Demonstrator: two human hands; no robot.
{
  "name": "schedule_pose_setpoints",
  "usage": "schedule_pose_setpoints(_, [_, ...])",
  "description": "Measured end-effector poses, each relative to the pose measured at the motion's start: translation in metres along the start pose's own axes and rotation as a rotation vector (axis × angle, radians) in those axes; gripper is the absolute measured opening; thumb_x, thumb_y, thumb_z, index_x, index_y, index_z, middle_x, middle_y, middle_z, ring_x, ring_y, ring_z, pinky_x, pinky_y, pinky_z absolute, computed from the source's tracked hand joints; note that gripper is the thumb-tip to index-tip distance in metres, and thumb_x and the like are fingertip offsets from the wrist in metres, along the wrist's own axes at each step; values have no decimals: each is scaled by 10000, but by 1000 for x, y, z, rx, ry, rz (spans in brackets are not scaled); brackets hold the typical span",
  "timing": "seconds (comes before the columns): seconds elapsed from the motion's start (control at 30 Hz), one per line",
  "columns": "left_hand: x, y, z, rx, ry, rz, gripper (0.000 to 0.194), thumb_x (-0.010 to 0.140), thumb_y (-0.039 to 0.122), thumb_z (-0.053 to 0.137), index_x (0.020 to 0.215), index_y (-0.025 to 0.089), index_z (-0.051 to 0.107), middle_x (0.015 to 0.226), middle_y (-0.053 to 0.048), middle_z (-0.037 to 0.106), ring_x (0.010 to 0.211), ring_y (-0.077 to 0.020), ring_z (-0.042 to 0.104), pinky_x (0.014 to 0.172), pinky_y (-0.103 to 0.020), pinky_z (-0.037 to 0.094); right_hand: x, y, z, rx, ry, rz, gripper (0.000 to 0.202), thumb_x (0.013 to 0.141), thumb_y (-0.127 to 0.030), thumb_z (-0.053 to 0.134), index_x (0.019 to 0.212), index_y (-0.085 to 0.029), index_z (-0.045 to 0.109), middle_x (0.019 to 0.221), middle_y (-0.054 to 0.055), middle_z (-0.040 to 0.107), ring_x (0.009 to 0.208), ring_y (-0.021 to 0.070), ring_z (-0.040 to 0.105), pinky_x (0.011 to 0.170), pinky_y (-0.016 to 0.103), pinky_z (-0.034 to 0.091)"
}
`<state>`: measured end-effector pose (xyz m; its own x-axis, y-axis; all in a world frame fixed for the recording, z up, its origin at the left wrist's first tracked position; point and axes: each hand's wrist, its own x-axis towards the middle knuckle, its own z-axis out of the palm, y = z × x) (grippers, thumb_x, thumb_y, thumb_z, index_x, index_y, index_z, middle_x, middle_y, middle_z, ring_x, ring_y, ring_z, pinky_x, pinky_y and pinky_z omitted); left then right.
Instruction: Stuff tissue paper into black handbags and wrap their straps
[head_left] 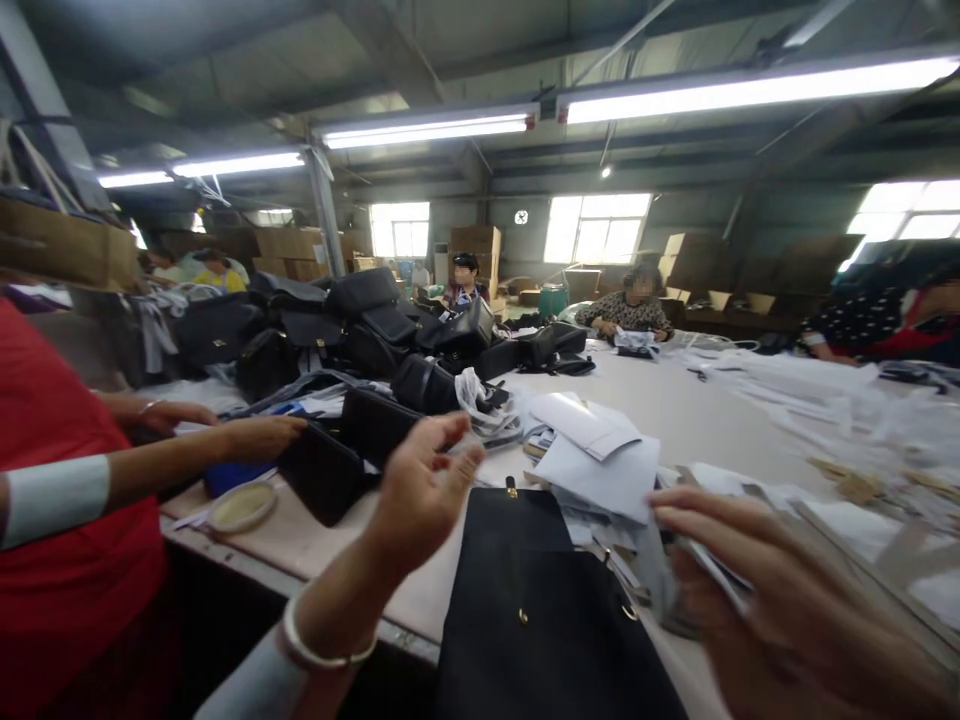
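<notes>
A black bag (555, 630) with its flap folded back lies in front of me at the table's near edge. Its flap carries a small gold clasp (511, 487), and another gold fitting shows on the body. Above its left side is my left hand (420, 490), open, with loosely bent fingers and nothing visible in it. My right hand (772, 580) hovers to the right of the bag, slightly blurred, its fingers stretched out and apart from the thumb. A grey-white strip shows behind its fingers, apparently not gripped.
White paper sheets (600, 460) lie beyond the bag. Many black bags (375, 320) are heaped at the back left. A co-worker's hand (262, 438) touches a black bag (322, 470) beside a round dish (242, 507). White wrapping (810, 385) covers the right side.
</notes>
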<state>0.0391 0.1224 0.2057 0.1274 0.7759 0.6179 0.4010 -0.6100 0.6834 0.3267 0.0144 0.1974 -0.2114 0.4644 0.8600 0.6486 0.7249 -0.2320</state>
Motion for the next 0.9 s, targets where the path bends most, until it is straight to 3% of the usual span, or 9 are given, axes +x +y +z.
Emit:
schedule_pose_setpoints(0.07, [-24,-16,38,182,-340,-165,588,871,502,640,1351,166,587,1358,-186,616,1278,-337,570,1066,-485,495,-12,9,35,-57,-209,35,435,915,-230,631,1341,-316,627,1306,84,669,1208,291,625,976,456,586])
schedule_pose_setpoints(0.13, [-47,-37,69,410,-632,-304,769,809,518,658,1455,129,504,1511,-224,485,1441,-403,393,1183,-547,347,-36,19,71,-82,-562,99,473,926,-281,614,1399,-290,595,1406,72,623,1290,318,586,1064,522,527])
schedule_pose_setpoints(0.2, [-65,-57,89,576,-747,-391,846,803,460,629,1536,111,393,1614,-227,326,1511,-421,242,1208,-588,260,-64,28,100,-64,-911,203,625,887,-362,662,1487,-281,507,1532,78,489,1403,365,468,1141,581,431])
schedule_pose_setpoints(0.27, [-75,-73,97,633,-776,-448,833,842,466,555,1554,86,351,1632,-238,270,1519,-414,220,1198,-599,262,-87,34,118,-63,-1059,290,720,896,-384,633,1559,-257,382,1605,83,351,1481,364,334,1205,595,314])
schedule_pose_setpoints(0.4, [-76,-93,99,600,-740,-499,830,890,561,466,1530,41,368,1613,-274,290,1500,-395,288,1177,-548,317,-102,36,127,-56,-1073,328,671,952,-457,537,1566,-245,365,1634,84,274,1518,350,242,1234,595,221])
schedule_pose_setpoints(0.53, [-55,-110,106,547,-608,-540,904,721,531,723,1434,34,473,1503,-284,468,1406,-396,448,1143,-438,380,-100,31,125,-51,-1025,351,622,982,-504,481,1552,-268,396,1635,67,293,1517,345,253,1237,588,211])
schedule_pose_setpoints(0.7, [-25,-131,118,545,-458,-634,559,786,421,708,1229,98,594,1225,-201,694,1146,-300,665,942,-327,517,-104,23,126,-56,-1005,393,625,987,-499,468,1561,-271,377,1647,59,267,1526,344,228,1242,581,193])
schedule_pose_setpoints(0.8, [-20,-124,120,567,-419,-621,462,854,373,644,1226,103,591,1212,-199,695,1134,-294,666,946,-348,514,-105,19,125,-64,-987,416,636,979,-498,478,1560,-258,383,1644,69,276,1525,352,227,1239,587,194])
schedule_pose_setpoints(0.9, [-26,-97,119,603,-428,-473,561,775,251,711,1295,90,577,1443,-244,535,1372,-357,482,1143,-444,375,-104,15,126,-86,-973,443,651,955,-464,525,1555,-250,393,1637,80,294,1522,359,234,1232,596,205])
